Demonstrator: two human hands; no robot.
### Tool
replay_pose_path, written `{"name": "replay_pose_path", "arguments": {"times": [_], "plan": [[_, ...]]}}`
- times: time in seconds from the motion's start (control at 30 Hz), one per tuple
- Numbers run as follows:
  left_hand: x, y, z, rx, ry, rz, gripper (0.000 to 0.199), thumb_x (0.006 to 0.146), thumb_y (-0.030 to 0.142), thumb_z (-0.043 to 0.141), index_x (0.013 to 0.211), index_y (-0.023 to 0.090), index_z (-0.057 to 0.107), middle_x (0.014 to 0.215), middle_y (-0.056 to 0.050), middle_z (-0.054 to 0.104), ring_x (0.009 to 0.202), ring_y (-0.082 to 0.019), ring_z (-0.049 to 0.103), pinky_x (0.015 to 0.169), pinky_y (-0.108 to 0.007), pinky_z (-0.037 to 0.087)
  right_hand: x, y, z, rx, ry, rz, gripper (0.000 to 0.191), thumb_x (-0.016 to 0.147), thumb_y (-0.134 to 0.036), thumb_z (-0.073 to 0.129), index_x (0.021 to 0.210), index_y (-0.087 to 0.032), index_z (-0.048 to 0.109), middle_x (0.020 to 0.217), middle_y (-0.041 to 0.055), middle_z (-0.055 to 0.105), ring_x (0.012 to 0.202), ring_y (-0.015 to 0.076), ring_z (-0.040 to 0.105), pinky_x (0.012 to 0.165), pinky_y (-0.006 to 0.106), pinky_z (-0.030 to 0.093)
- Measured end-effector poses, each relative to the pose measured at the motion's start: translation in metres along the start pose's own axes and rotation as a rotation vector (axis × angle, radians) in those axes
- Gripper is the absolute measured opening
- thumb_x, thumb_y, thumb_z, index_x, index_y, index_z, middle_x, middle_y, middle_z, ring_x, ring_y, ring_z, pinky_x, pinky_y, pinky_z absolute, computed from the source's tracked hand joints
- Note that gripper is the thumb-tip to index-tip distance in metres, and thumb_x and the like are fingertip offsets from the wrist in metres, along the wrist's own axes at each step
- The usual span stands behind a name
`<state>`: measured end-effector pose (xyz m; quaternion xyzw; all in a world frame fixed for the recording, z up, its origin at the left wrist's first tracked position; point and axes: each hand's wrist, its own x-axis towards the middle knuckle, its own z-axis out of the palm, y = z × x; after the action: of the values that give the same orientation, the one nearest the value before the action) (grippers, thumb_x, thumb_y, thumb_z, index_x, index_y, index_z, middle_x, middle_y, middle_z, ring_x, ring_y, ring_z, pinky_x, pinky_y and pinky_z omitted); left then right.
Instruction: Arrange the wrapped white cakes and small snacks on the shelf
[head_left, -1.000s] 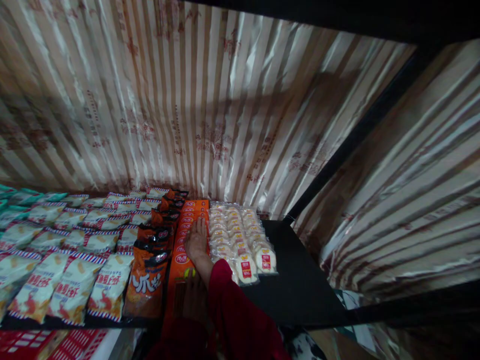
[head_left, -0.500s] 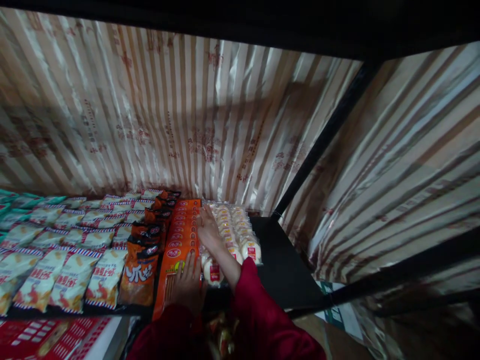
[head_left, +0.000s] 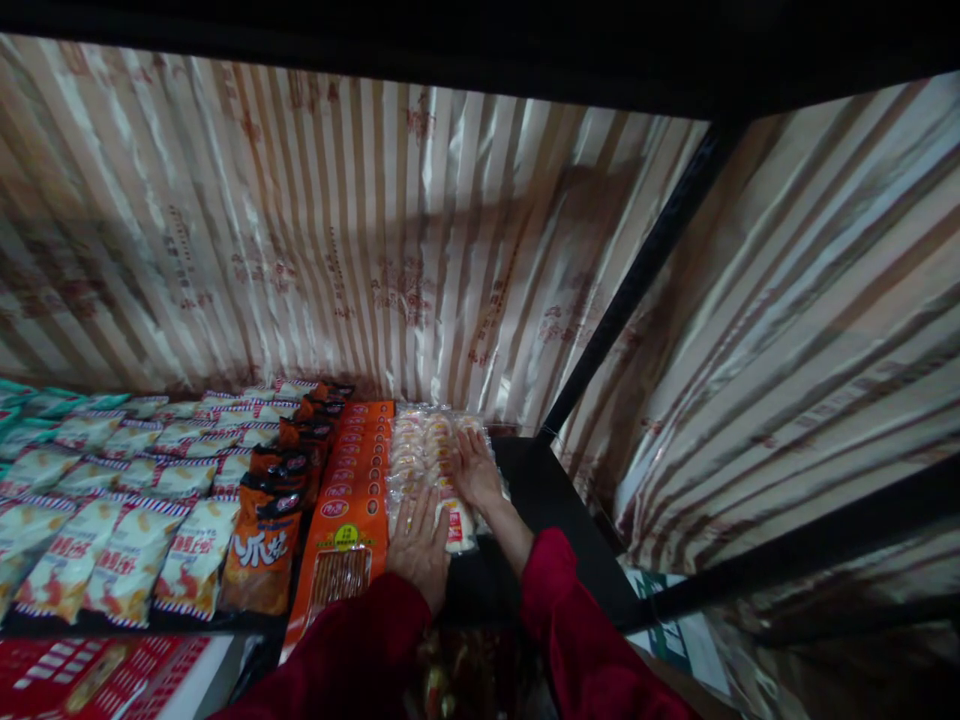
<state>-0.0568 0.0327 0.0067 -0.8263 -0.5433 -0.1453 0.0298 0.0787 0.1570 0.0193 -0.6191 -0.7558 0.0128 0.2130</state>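
Observation:
Clear packs of round, pale cakes lie in rows on a black shelf. My left hand rests flat on the near end of the left row, its fingers stretched forward. Farther back, my right hand lies palm down on the right-hand row, fingers spread. Both hands are open and touch the packs without gripping them. Just left of my left hand are orange snack packs lined up front to back, the nearest with a window showing brown sticks.
Left of these stand orange-brown bags and rows of white snack bags, with green bags beyond. A black post rises at the shelf's right corner. Striped sheeting hangs behind. A red box sits below, front left.
Both hands have moved right. The left went from the orange packs onto the left cake row, and the right crossed from the left cake row to the right-hand one.

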Motion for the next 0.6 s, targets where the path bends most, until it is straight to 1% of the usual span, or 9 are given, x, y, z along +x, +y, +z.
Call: {"name": "replay_pose_path", "arguments": {"times": [0.13,0.23,0.33,0.43,0.5,0.6], "plan": [[0.032,-0.010,0.025,0.057,0.126,0.013,0.055,0.083,0.032,0.043,0.132,0.008,0.045,0.142,-0.018,0.037,0.134,-0.032,0.028,0.109,-0.053,0.019,0.017,0.004,0.008,-0.046,-0.018,-0.110,0.048,0.092,-0.022,0.027,0.135,-0.006,0.041,0.140,0.0133,0.043,0.135,0.0199,0.029,0.113,0.041,0.016],[0.043,-0.022,0.034,0.060,0.143,-0.005,0.060,0.080,0.032,0.045,0.134,0.006,0.042,0.142,-0.019,0.036,0.134,-0.033,0.027,0.109,-0.052,0.019,0.031,0.007,0.017,-0.060,-0.017,-0.178,0.047,0.091,-0.020,0.029,0.134,-0.006,0.043,0.139,0.0131,0.044,0.134,0.0199,0.031,0.113,0.042,0.015],[0.048,-0.030,0.039,0.063,0.138,-0.011,0.063,0.077,0.031,0.048,0.134,0.005,0.041,0.142,-0.019,0.036,0.134,-0.033,0.027,0.109,-0.051,0.019,0.043,0.007,0.029,-0.064,-0.021,-0.232,0.048,0.090,-0.020,0.031,0.133,-0.002,0.042,0.138,0.0160,0.044,0.134,0.0199,0.031,0.113,0.040,0.017],[0.049,-0.031,0.045,0.069,0.173,-0.008,0.065,0.076,0.035,0.050,0.134,0.006,0.042,0.142,-0.019,0.037,0.133,-0.034,0.028,0.109,-0.051,0.020,0.052,0.005,0.041,-0.046,-0.003,-0.269,0.048,0.091,-0.022,0.032,0.133,0.000,0.042,0.136,0.0176,0.047,0.133,0.0197,0.031,0.113,0.039,0.018],[0.047,-0.029,0.051,0.065,0.209,0.013,0.065,0.077,0.040,0.049,0.134,0.008,0.042,0.141,-0.018,0.038,0.133,-0.034,0.030,0.108,-0.051,0.022,0.057,0.003,0.048,-0.029,0.002,-0.296,0.046,0.092,-0.023,0.032,0.132,-0.004,0.044,0.134,0.0158,0.050,0.132,0.0197,0.033,0.113,0.040,0.017],[0.045,-0.023,0.059,0.039,0.265,0.033,0.061,0.077,0.048,0.048,0.127,0.013,0.051,0.138,-0.016,0.044,0.131,-0.034,0.034,0.106,-0.051,0.025,0.058,0.000,0.054,-0.012,-0.013,-0.299,0.045,0.093,-0.027,0.034,0.134,-0.012,0.044,0.134,0.0119,0.050,0.133,0.0212,0.032,0.111,0.044,0.019]]}}
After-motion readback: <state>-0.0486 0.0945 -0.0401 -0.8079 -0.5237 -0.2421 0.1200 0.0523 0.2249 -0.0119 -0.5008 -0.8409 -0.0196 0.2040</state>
